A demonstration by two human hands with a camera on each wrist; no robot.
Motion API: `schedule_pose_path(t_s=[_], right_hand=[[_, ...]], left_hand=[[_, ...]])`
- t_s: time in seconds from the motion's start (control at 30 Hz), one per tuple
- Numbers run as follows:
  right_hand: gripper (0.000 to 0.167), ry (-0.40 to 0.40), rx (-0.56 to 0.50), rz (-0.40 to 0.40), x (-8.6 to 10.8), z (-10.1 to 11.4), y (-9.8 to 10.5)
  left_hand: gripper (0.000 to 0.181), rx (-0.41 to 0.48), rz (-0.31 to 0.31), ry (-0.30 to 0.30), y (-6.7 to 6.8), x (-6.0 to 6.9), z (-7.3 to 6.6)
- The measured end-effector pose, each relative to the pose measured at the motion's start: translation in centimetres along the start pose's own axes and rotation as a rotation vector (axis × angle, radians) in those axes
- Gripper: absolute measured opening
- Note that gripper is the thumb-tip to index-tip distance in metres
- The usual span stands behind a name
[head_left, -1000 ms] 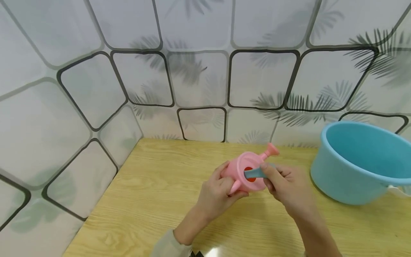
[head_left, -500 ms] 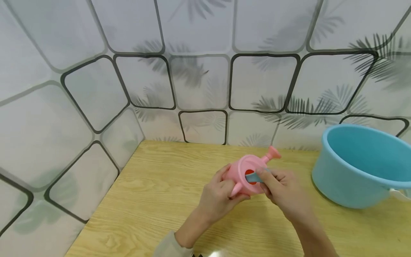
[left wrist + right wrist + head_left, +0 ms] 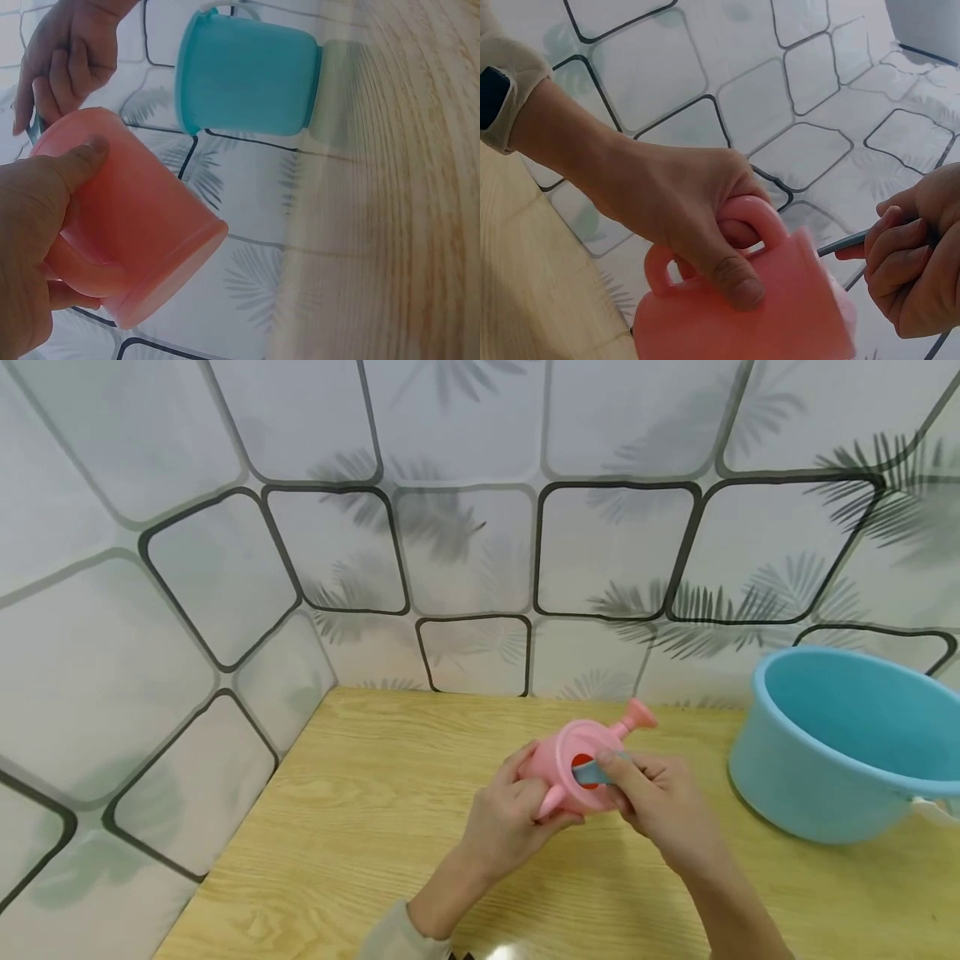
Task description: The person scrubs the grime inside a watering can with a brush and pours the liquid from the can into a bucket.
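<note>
My left hand [image 3: 502, 818] grips a pink toy watering can [image 3: 550, 758], tilted and raised above the table. In the right wrist view its fingers go through the can's loop handle [image 3: 757, 217], and the thumb lies on the body. The can's opening faces my right hand, and its spout [image 3: 634, 717] points up and right. Something red [image 3: 582, 761] shows inside the opening. Between thumb and fingers my right hand [image 3: 671, 806] pinches a flat blue-grey handle [image 3: 591, 773]. Its far end reaches into the can's opening, where the tip is hidden, so I cannot tell its kind.
A large light-blue bucket [image 3: 810, 777] with a white handle [image 3: 933, 811] stands on the wooden table [image 3: 360, 793] to the right. Behind and left of the table rise walls with a tile-and-leaf pattern [image 3: 472, 652].
From a second to half a second ago, the blue-grey handle went slightly deeper into the watering can as my right hand came nearer its opening. Since then almost nothing has moved.
</note>
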State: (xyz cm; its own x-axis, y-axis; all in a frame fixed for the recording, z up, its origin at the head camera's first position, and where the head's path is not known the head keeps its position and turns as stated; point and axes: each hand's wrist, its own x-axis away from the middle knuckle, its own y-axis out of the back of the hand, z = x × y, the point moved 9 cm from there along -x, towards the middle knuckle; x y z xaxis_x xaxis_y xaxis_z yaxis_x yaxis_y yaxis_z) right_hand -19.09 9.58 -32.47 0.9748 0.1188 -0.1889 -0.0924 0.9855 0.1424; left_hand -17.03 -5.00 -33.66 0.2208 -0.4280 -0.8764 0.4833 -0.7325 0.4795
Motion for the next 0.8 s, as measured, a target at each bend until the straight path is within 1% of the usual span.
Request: schedule_pose_path(t_s=[0.1,0.17,0.23,0.33,0.4,0.5,0.67,0.73,0.8], right_hand=[[0.045,0.039,-0.057,-0.011,0.2,0.5,0.5],[0.044,0.047,-0.08,-0.024,0.4,0.7,1.0],[0.045,0.031,-0.067,-0.044,0.4,0.6,1.3],[0.047,0.0,-0.024,-0.032,0.2,0.3,0.8],[0.048,-0.004,0.0,-0.02,0.0,0.0,0.3],[0.048,0.017,-0.016,0.0,0.0,0.0,-0.2],[0.046,0.076,-0.101,-0.026,0.5,1.0,0.9],[0.045,0.078,-0.099,-0.032,0.6,1.1,1.1],[0.045,0.053,-0.061,-0.024,0.5,0.8,1.0]], left_hand=[[0.054,-0.003,0.009,0.009,0.0,0.0,0.1],[0.054,0.001,0.017,0.016,0.0,0.1,0.2],[0.055,0.007,0.02,0.019,0.0,0.1,0.2],[0.055,0.014,0.011,0.011,-0.1,0.1,0.1],[0.056,0.018,0.003,-0.001,0.0,0.1,0.0],[0.055,0.017,-0.004,-0.009,0.1,0.1,-0.2],[0.054,0.026,0.006,0.007,0.0,0.0,0.1],[0.054,0.036,0.016,0.009,-0.1,0.0,0.1],[0.054,0.051,0.017,0.01,-0.2,0.2,0.1]])
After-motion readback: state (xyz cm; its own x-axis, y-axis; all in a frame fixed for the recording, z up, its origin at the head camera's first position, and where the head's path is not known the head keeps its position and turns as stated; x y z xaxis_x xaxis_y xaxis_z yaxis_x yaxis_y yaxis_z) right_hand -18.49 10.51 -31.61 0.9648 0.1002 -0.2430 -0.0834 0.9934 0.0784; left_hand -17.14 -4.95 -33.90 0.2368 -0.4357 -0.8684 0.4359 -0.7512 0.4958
